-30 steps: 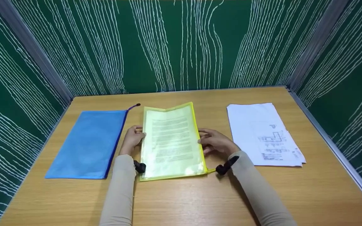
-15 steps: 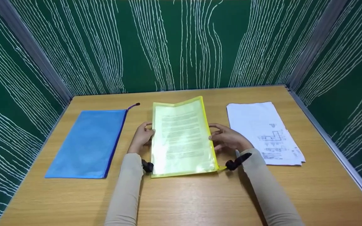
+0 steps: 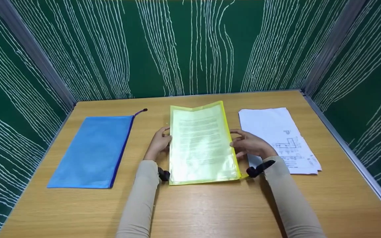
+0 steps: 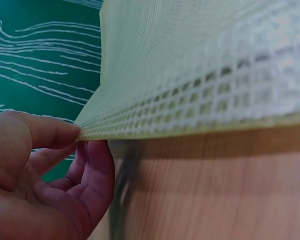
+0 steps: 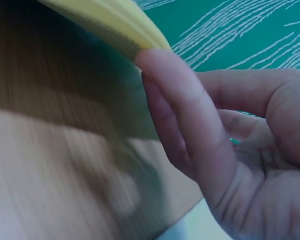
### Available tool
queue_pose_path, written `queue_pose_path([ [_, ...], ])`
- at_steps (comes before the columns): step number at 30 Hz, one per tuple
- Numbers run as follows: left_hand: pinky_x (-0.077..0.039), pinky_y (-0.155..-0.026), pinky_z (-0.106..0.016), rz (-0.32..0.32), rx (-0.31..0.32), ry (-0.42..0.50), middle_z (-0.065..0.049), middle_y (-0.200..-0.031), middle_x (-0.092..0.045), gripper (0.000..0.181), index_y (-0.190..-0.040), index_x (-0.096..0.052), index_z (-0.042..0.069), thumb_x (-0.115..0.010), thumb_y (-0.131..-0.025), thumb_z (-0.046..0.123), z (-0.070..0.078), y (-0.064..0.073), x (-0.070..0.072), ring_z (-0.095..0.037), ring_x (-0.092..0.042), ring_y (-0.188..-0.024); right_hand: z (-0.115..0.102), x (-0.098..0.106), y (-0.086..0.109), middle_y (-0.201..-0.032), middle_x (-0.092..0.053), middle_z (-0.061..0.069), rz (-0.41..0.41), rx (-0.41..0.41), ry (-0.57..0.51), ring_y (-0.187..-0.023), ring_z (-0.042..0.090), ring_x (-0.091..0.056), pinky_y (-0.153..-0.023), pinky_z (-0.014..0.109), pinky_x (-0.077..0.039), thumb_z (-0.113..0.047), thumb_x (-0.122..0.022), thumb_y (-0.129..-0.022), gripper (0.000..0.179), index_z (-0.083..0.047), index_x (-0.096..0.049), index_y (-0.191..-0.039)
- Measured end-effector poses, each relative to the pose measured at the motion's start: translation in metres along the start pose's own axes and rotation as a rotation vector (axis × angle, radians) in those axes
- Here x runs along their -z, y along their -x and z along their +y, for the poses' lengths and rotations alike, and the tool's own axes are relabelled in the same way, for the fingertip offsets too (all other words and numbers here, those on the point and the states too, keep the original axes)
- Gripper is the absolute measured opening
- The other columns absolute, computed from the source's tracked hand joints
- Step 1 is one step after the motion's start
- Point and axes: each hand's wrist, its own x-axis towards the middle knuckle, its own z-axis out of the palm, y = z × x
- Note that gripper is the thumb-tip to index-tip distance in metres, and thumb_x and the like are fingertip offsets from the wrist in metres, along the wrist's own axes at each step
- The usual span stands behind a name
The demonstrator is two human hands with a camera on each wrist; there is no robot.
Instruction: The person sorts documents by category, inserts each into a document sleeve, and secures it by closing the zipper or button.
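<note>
"Near the middle, what was being held?"

"A yellow folder (image 3: 203, 177), over the table (image 3: 193, 211), with a printed sheet (image 3: 197, 132) showing inside through its glossy front."

"How was it gripped?"

"The left hand (image 3: 159, 142) pinched one long edge between thumb and fingers; the right hand (image 3: 252, 144) pinched the other. By the left wrist view, the left edge was clear of the table."

"And the blue folder (image 3: 91, 152)?"

"It lay flat, well to the left, a dark-tipped tab (image 3: 145, 109) at its far corner. I couldn't tell whether anything was inside."

"What was on the right?"

"Some loose papers (image 3: 265, 127), bearing a printed diagram."

"Had anything shifted?"

"Yes: compared with a second earlier, the yellow folder and both hands had moved rightward, closer to the papers. The blue folder and the papers had stayed put."
</note>
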Motion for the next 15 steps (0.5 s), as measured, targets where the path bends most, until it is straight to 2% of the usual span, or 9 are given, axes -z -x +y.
queue_pose_path([
  [7, -0.031, -0.05, -0.022, -0.021, -0.054, -0.038, 0.001, -0.073, -0.043, 0.053, -0.146, -0.04, 0.009, -0.047, -0.094, 0.006, 0.003, -0.004, -0.014, -0.008, -0.035, -0.053, 0.007, 0.012, 0.005, -0.103, -0.058, 0.011, 0.011, -0.003, 0.002, -0.088, 0.021, -0.066, -0.066, 0.029, -0.059, -0.008, -0.059, -0.093, 0.065, -0.018, -0.029, -0.15],
  [15, -0.034, -0.052, -0.021, -0.056, -0.06, 0.008, -0.001, -0.08, -0.045, 0.056, -0.147, -0.036, 0.005, -0.046, -0.093, 0.0, 0.003, -0.006, -0.025, -0.009, -0.038, -0.057, 0.013, 0.02, 0.009, -0.102, -0.054, 0.009, 0.048, -0.01, 0.052, -0.082, 0.018, -0.063, -0.066, 0.029, -0.058, -0.008, -0.059, -0.092, 0.067, -0.014, -0.027, -0.15],
])
